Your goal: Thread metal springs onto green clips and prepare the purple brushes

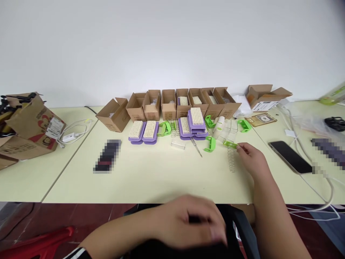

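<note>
My right hand [251, 158] pinches the end of a small bright-green plastic piece [229, 144] low over the table. A thin metal coil spring [231, 160] extends from below this piece toward me; whether it is attached I cannot tell. My left hand [195, 223] is above my lap, in front of the table edge, blurred, with loosely bent fingers, a gap beside the thumb and nothing visible in it. Left of the green piece lie a green bracket [210, 144], a screwdriver [196, 146] and a clear plastic part [178, 144]. Clear plastic boxes [228, 130] sit just behind it.
Purple-based brush heads [150, 131] with cream bristles stand mid-table, some stacked [196, 120]. Several open cardboard boxes [169, 109] line the wall. A phone [291, 157] and white cables [327, 183] lie right. A larger carton [35, 124] stands at left.
</note>
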Action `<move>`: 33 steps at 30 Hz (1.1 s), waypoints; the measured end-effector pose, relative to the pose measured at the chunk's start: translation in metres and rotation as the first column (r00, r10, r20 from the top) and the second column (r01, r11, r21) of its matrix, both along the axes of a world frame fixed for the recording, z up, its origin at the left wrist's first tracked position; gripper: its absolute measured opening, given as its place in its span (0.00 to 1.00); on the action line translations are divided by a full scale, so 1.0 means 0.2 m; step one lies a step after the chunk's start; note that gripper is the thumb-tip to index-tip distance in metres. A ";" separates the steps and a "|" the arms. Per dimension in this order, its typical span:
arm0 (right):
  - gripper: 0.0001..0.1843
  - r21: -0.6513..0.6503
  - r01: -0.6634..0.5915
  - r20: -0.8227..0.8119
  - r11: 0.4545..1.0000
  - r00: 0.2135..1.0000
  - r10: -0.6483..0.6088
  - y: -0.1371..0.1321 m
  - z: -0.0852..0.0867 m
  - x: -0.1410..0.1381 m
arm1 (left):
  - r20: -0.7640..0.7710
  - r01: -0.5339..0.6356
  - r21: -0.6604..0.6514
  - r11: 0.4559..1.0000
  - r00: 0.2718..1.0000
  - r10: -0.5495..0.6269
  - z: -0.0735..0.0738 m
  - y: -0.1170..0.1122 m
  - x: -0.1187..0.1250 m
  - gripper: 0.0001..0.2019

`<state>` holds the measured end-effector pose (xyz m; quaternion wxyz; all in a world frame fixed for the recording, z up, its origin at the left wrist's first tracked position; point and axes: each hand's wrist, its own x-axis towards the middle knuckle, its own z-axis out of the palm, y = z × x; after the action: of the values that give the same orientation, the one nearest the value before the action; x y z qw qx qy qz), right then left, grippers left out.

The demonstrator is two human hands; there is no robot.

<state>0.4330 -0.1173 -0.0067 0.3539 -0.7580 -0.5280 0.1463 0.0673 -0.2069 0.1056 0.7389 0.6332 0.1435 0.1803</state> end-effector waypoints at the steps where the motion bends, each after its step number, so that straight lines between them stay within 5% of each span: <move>1: 0.17 0.063 -0.029 0.006 0.998 1.000 0.029 -0.02 0.03 -0.04 | -0.056 -0.175 0.057 0.983 0.982 0.179 -0.01 0.06 -0.01 0.23; 3: 0.17 0.221 -0.111 0.071 0.969 0.993 0.098 -0.04 0.11 -0.15 | -0.121 -0.431 0.080 0.899 0.891 0.437 -0.07 0.18 -0.01 0.21; 6: 0.15 0.377 -0.345 0.224 0.859 0.934 0.277 -0.02 0.24 -0.38 | -0.145 -0.566 -0.012 0.824 0.817 0.559 -0.15 0.35 0.01 0.23; 10: 0.16 0.227 -0.640 0.298 0.734 0.763 0.573 0.08 0.35 -0.70 | -0.168 -0.557 -0.247 0.793 0.830 0.532 -0.22 0.55 0.01 0.28; 13: 0.17 0.129 -0.716 0.258 0.686 0.692 0.674 0.14 0.33 -0.82 | -0.143 -0.545 -0.377 0.749 0.833 0.534 -0.26 0.65 -0.03 0.25; 19: 0.20 0.170 -0.558 0.203 0.812 0.826 0.526 0.22 0.16 -0.77 | -0.151 -0.650 -0.386 0.655 0.745 0.650 -0.36 0.76 -0.14 0.22; 24: 0.19 -0.037 -0.535 0.421 0.844 0.757 0.499 0.25 0.09 -0.79 | -0.144 -0.648 -0.383 0.658 0.745 0.651 -0.40 0.76 -0.13 0.25; 33: 0.19 -0.105 -0.484 0.500 0.869 0.730 0.467 0.24 0.03 -0.80 | -0.084 -0.631 -0.335 0.700 0.760 0.645 -0.44 0.73 -0.10 0.25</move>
<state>0.2723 -0.0703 -0.0012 0.1644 -0.6030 -0.7804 0.0177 0.0464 -0.0612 0.0179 0.7320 0.4015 0.3681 0.4093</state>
